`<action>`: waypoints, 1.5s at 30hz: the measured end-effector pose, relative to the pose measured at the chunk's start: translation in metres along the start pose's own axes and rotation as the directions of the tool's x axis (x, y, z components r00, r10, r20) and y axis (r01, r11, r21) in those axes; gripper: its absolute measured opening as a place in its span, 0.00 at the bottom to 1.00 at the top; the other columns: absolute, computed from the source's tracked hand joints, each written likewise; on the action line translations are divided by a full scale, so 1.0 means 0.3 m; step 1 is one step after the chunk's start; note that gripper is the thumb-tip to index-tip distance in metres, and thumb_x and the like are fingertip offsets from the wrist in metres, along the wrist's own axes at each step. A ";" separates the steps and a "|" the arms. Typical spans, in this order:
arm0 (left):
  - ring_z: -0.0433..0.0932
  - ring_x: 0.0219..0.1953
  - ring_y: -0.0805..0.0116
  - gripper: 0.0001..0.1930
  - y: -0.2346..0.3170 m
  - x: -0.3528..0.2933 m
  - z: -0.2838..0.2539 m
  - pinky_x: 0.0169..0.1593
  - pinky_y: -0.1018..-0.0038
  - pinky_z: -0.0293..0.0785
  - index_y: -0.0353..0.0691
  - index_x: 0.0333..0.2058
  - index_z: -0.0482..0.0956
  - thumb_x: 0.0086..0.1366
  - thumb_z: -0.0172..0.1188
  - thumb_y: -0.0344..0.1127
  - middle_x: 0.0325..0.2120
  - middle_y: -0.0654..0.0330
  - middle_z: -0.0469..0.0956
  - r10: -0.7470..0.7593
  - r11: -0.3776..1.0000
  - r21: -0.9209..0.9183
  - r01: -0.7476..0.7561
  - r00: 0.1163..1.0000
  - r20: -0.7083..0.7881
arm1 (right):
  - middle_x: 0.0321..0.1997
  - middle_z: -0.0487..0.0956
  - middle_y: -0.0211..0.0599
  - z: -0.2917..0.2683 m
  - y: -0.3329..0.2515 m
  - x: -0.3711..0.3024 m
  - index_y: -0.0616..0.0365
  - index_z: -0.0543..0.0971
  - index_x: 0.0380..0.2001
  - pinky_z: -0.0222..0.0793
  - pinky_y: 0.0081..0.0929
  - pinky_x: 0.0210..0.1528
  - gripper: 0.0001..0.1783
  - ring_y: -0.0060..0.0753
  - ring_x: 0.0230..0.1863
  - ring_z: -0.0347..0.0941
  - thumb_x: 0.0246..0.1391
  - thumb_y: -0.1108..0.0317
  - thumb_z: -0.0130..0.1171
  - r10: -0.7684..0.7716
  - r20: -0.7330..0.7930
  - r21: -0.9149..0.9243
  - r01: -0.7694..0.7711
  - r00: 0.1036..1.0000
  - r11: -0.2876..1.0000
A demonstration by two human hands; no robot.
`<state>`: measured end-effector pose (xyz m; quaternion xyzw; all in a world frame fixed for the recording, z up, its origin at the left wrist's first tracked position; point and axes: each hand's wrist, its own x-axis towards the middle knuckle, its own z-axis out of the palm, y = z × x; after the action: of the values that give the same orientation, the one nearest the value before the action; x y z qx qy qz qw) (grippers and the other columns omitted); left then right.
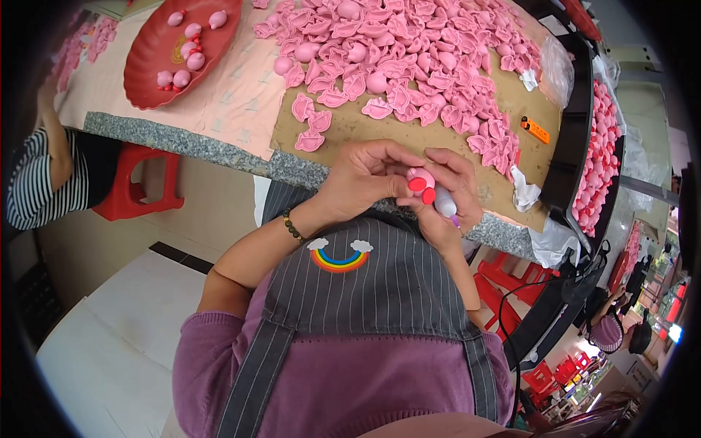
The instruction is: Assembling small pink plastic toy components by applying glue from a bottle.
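Above the table's near edge, my left hand [370, 177] pinches a small round pink toy piece [422, 175] with two red oval feet on it. My right hand [458, 191] is curled round a small white bottle with a purple tip [445, 204], and its fingertips also reach the pink piece. The bottle's tip points down toward my wrist. Just beyond my hands lies a wide heap of pink moulded shell pieces [409, 62], with a few rounded pink ones among them.
A red scalloped plate [135, 80] holds several finished-looking pink pieces with red parts. At the right are an orange lighter [535, 130], crumpled white tissue [524, 191] and a black tray [577, 153] filled with pink-and-red pieces. A red stool [139, 197] and another person's striped sleeve [44, 175] are at the left.
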<state>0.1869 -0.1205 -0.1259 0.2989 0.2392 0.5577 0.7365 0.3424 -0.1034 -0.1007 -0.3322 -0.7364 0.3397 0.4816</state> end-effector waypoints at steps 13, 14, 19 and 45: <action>0.75 0.36 0.73 0.09 -0.004 0.008 0.011 0.40 0.80 0.73 0.30 0.33 0.75 0.52 0.62 0.22 0.33 0.57 0.75 0.096 0.986 -0.145 -0.084 0.992 0.078 | 0.44 0.72 0.44 -0.011 0.011 -0.017 0.62 0.76 0.40 0.67 0.27 0.48 0.24 0.35 0.46 0.71 0.38 0.65 0.70 -0.017 0.038 0.049 0.015 0.999 0.999; 0.75 0.36 0.72 0.09 -0.004 0.008 0.009 0.41 0.79 0.73 0.29 0.32 0.76 0.51 0.63 0.23 0.33 0.57 0.75 0.091 0.981 -0.177 -0.074 0.991 0.095 | 0.44 0.72 0.44 -0.011 0.010 -0.017 0.62 0.76 0.40 0.67 0.28 0.48 0.24 0.36 0.46 0.70 0.38 0.64 0.70 -0.012 0.037 0.065 0.010 0.999 0.998; 0.74 0.37 0.69 0.07 -0.005 0.008 0.014 0.41 0.77 0.73 0.31 0.28 0.78 0.48 0.65 0.23 0.30 0.57 0.75 0.082 0.977 -0.200 -0.071 0.995 0.048 | 0.44 0.72 0.45 -0.013 0.003 -0.013 0.62 0.76 0.40 0.67 0.28 0.48 0.25 0.37 0.46 0.70 0.38 0.62 0.69 -0.017 0.043 0.067 0.014 0.999 0.998; 0.74 0.41 0.66 0.08 -0.018 -0.009 -0.025 0.47 0.71 0.72 0.38 0.34 0.78 0.54 0.57 0.21 0.36 0.56 0.75 -0.151 0.781 -0.608 0.143 0.988 0.038 | 0.38 0.76 0.44 0.033 -0.021 0.037 0.64 0.78 0.37 0.67 0.24 0.41 0.23 0.34 0.40 0.73 0.34 0.67 0.71 0.059 -0.016 0.049 -0.058 0.998 0.997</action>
<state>0.1849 -0.1229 -0.1349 0.0229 0.0745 0.5479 0.8329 0.3286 -0.0994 -0.0932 -0.3449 -0.7135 0.3686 0.4859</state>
